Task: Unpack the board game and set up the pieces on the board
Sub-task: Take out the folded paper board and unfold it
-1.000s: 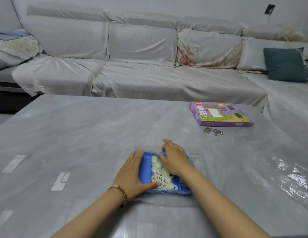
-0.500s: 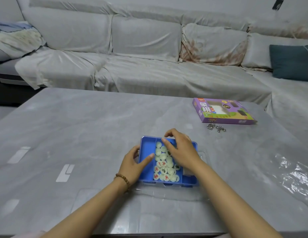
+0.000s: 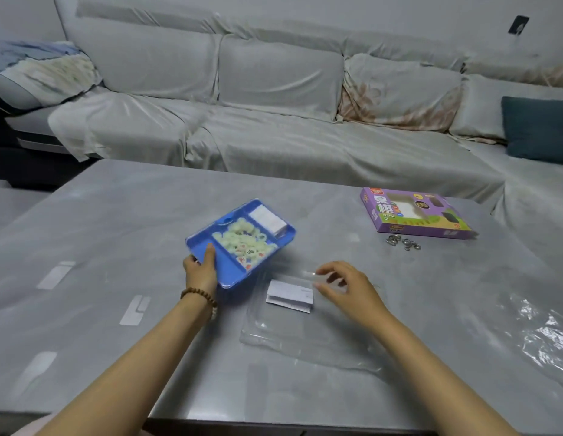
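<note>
From the head camera, your left hand [image 3: 200, 273] grips the near-left corner of the blue tray [image 3: 231, 270], thumb [image 3: 210, 253] laid on top of the rim and the other fingers curled underneath, out of sight; a bead bracelet [image 3: 198, 294] sits on that wrist. The tray is tilted and turned on a diagonal, just left of the middle of the grey table [image 3: 116, 215], its far corner pointing toward 1 o'clock. The round pale game pieces [image 3: 245, 243], some marked in red, lie heaped in its middle compartment, and a small white packet [image 3: 269, 219] fills the compartment at the tray's 1 o'clock end. At 4 o'clock from the tray a clear plastic lid [image 3: 305, 336] lies flat on the table with a folded white paper [image 3: 289, 294] inside it. Your right hand [image 3: 347, 287] hovers at the lid's far-right edge, at 3 o'clock from the paper, fingers [image 3: 325, 272] loosely curled with thumb and forefinger close together; motion blur there hides whether they actually pinch the plastic, so you cannot tell from this view. Well apart, toward 2 o'clock, the purple game box [image 3: 412, 215] lies flat, with a few metal rings [image 3: 402, 242] just beside its near edge. Crumpled clear wrap [image 3: 541, 335] lies at the table's right edge around 4 o'clock. Beyond the table at 12 o'clock runs a grey covered sofa [image 3: 273, 89], with a dark teal cushion [image 3: 537, 130] at its right end
</note>
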Motion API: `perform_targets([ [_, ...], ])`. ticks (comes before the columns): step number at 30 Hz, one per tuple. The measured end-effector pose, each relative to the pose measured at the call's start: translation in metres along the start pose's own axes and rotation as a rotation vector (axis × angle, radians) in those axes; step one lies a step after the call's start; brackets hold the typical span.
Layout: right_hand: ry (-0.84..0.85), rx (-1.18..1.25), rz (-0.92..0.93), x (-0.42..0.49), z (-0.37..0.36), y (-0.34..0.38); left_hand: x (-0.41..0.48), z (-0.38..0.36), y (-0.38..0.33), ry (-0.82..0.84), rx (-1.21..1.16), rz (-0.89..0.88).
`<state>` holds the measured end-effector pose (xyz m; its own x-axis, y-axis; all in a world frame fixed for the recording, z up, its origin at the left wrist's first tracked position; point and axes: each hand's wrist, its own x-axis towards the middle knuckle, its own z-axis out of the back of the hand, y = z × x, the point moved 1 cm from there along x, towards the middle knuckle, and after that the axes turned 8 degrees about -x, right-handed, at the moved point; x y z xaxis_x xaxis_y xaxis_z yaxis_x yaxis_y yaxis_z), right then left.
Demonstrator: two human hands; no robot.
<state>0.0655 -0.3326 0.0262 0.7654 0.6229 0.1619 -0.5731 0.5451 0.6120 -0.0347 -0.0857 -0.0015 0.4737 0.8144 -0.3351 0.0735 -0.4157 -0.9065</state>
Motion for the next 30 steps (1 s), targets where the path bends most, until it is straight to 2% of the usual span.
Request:
perform_targets([
  [3,0.078,0.031,-0.099,0.0,-0.011,-0.002,0.001,0.006,0.002,-0.033,-0.12,0.025],
  [7,0.109,0.031,-0.174,0.005,-0.021,0.0,-0.002,0.012,0.005,-0.031,-0.075,-0.011],
  [15,0.19,-0.102,-0.194,0.009,-0.033,-0.001,0.003,0.023,0.005,-0.042,0.474,-0.205],
  [20,0.209,-0.242,-0.151,0.011,-0.033,0.005,0.0,0.021,0.007,-0.019,0.701,-0.305],
  [22,0.249,-0.238,-0.188,0.012,-0.034,0.007,-0.008,0.017,0.006,0.077,0.782,-0.409],
  [24,0.304,-0.221,-0.233,0.011,-0.035,0.007,-0.022,0.009,0.005,0.251,0.886,-0.524],
  [27,0.334,-0.231,-0.258,0.009,-0.037,0.007,-0.038,0.001,0.005,0.498,1.172,-0.708],
  [30,0.3,-0.263,-0.269,0.006,-0.038,0.006,-0.045,0.001,0.012,0.763,1.266,-0.669],
])
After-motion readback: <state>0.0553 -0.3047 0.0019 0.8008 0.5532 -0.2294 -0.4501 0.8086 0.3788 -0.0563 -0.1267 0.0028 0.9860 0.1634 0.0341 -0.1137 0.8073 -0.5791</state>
